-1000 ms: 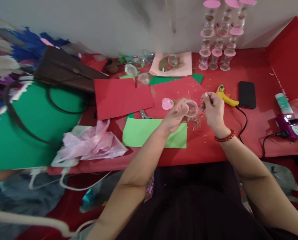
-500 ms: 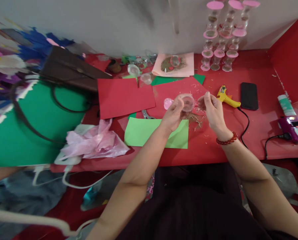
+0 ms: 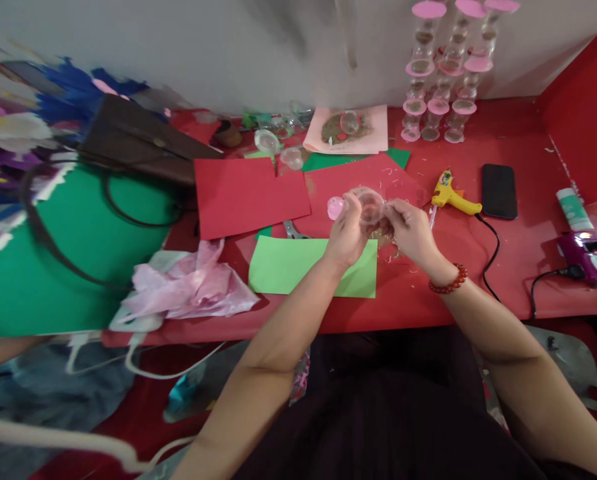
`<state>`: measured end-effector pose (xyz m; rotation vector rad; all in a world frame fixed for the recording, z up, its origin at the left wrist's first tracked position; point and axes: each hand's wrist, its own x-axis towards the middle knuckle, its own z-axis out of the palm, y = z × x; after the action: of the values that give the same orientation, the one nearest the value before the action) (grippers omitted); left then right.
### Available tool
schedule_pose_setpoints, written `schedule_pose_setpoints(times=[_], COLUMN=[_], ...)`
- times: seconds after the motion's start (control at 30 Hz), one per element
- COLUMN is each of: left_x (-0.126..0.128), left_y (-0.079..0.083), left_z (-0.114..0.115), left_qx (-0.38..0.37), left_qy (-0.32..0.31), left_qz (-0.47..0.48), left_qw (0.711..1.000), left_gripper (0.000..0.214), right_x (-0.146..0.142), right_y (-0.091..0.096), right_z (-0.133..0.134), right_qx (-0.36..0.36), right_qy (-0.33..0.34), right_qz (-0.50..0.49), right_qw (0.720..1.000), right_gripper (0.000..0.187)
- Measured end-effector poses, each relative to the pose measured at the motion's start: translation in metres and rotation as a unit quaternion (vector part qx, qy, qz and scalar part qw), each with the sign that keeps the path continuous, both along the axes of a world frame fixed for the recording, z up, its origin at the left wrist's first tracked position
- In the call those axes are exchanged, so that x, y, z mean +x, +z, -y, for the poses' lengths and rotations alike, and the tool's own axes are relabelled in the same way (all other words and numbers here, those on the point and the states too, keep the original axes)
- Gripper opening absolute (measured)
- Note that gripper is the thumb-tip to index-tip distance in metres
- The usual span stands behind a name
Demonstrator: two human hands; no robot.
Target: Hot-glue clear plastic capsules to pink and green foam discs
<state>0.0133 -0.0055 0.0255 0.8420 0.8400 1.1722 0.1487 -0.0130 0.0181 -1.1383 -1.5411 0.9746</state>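
Observation:
My left hand point(image 3: 349, 230) is closed on a clear round plastic cup point(image 3: 371, 207), its round opening facing up toward me. At the cup's right rim, the fingers of my right hand point(image 3: 409, 230) are pinched together; whether they hold a small piece or just the rim is hidden. A small pink round piece point(image 3: 335, 209) lies just left of my left hand. Beneath both hands is a red sheet point(image 3: 368, 173) strewn with thin pale shreds. A light green sheet point(image 3: 288, 267) lies nearer me, with grey-handled scissors point(image 3: 293, 230) partly under the papers.
A yellow glue gun point(image 3: 455, 195) and a black phone point(image 3: 499, 191) lie to the right. Pink-and-clear hourglass-like towers point(image 3: 438, 107) stand at the back. On the left are a brown bag point(image 3: 143, 143) and a pink plastic bag point(image 3: 193, 287). A corded purple box point(image 3: 588, 257) sits far right.
My right hand has moved left and its fingers now meet the cup's right rim. The left hand and cup have shifted slightly left.

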Motion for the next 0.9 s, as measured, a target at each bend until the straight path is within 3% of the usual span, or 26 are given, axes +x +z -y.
schedule_pose_setpoints(times=[0.13,0.33,0.47,0.7,0.9], left_x=[-0.003,-0.006,-0.009,-0.010,-0.013], left_y=[0.001,0.001,-0.001,0.005,0.002], left_z=[-0.003,-0.005,-0.007,-0.008,-0.010], left_qx=[0.001,0.022,0.027,0.024,0.041], left_qy=[-0.002,0.050,0.070,0.080,0.073], left_qz=[0.059,0.116,0.111,0.141,0.146], left_qw=[0.998,0.992,0.991,0.986,0.986], left_gripper=[0.051,0.017,0.017,0.039,0.038], right_x=[0.001,0.006,0.004,0.003,0.008], right_y=[-0.004,-0.007,-0.002,0.009,0.014], right_z=[-0.004,-0.007,-0.002,0.005,0.006], right_qx=[-0.027,-0.018,-0.016,0.008,0.017], right_qy=[-0.013,-0.056,0.000,0.142,0.236], right_qz=[-0.027,0.009,0.031,0.148,0.136], right_qw=[0.999,0.998,0.999,0.979,0.962], right_gripper=[0.038,0.034,0.030,0.020,0.019])
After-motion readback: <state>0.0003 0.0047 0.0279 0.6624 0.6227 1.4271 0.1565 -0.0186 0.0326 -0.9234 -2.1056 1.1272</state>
